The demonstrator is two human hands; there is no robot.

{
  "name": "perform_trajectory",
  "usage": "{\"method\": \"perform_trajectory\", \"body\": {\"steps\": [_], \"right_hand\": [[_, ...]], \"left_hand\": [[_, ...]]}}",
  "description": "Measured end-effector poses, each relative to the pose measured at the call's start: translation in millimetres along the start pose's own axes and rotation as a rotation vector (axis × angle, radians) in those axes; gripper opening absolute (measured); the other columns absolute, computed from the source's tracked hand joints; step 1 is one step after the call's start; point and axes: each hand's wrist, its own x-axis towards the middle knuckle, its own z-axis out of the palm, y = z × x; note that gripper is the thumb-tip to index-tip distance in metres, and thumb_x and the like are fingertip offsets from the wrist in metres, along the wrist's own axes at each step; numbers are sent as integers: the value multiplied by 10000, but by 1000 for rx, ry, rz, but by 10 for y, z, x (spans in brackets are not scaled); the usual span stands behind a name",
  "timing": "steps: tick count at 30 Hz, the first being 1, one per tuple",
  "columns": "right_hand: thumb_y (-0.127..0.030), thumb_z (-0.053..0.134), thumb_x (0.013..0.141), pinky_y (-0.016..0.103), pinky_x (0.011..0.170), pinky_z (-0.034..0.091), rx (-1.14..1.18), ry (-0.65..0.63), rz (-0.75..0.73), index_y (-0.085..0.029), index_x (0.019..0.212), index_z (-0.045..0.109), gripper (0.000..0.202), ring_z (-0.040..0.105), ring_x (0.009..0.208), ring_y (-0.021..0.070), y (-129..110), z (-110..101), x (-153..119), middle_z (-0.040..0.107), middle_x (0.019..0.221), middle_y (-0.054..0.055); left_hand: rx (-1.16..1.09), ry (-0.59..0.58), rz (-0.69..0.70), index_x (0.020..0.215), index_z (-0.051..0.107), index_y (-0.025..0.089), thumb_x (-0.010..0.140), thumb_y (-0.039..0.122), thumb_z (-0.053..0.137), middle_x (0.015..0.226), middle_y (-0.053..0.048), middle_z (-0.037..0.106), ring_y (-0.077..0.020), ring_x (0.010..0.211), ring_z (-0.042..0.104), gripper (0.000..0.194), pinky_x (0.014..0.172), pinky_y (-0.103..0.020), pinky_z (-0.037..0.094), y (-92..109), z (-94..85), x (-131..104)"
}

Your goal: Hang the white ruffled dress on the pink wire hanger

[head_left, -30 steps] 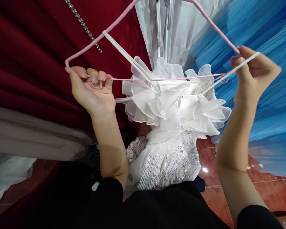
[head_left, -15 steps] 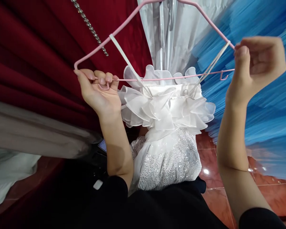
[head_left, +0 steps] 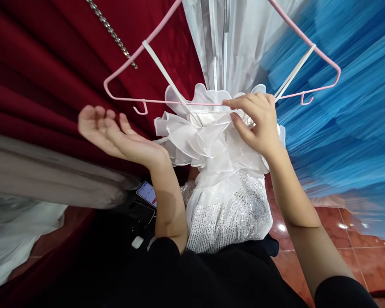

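A white ruffled dress (head_left: 208, 145) with a sequined skirt (head_left: 231, 218) hangs by two white straps (head_left: 162, 68) from a pink wire hanger (head_left: 128, 57). My right hand (head_left: 256, 124) pinches the ruffles at the neckline, just under the hanger's bottom bar. My left hand (head_left: 115, 137) is off the hanger, palm up with fingers spread, below its left end and holding nothing.
Dark red velvet fabric (head_left: 45, 68) with a metal chain (head_left: 111, 32) hangs at left. Blue tulle (head_left: 346, 137) fills the right, white fabric (head_left: 244, 38) hangs behind. A phone (head_left: 147, 193) lies below on dark cloth. Red floor tiles (head_left: 356, 252) show at lower right.
My left hand let go of the hanger's left end and opened. My right hand left the hanger's right end, where the strap now hangs, and moved onto the dress's neckline ruffles.
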Motion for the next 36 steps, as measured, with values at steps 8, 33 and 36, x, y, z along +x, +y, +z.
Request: {"method": "perform_trajectory", "body": {"steps": [8, 33, 36], "right_hand": [[-300, 420, 968, 468, 972, 376, 28, -14, 32, -333, 1173, 639, 302, 578, 978, 224, -14, -52, 29, 690, 1062, 21], [-147, 447, 919, 408, 897, 420, 71, -69, -33, -341, 1223, 633, 406, 603, 971, 196, 31, -28, 105, 694, 1066, 21], [-159, 460, 921, 424, 923, 430, 69, -61, -18, -323, 1221, 639, 387, 604, 980, 203, 32, -55, 95, 690, 1064, 25]], "left_hand": [[107, -728, -161, 942, 657, 118, 873, 135, 564, 973, -50, 622, -163, 993, 636, 117, 971, -316, 487, 295, 301, -41], [-146, -155, -435, 1197, 473, 154, 767, 200, 494, 1352, -144, 564, -200, 1215, 592, 434, 1116, -336, 392, -228, -81, 75], [-211, -408, -504, 1159, 505, 168, 820, 190, 501, 1105, -91, 694, -210, 1058, 669, 340, 1072, -383, 442, -111, -1, 37]]}}
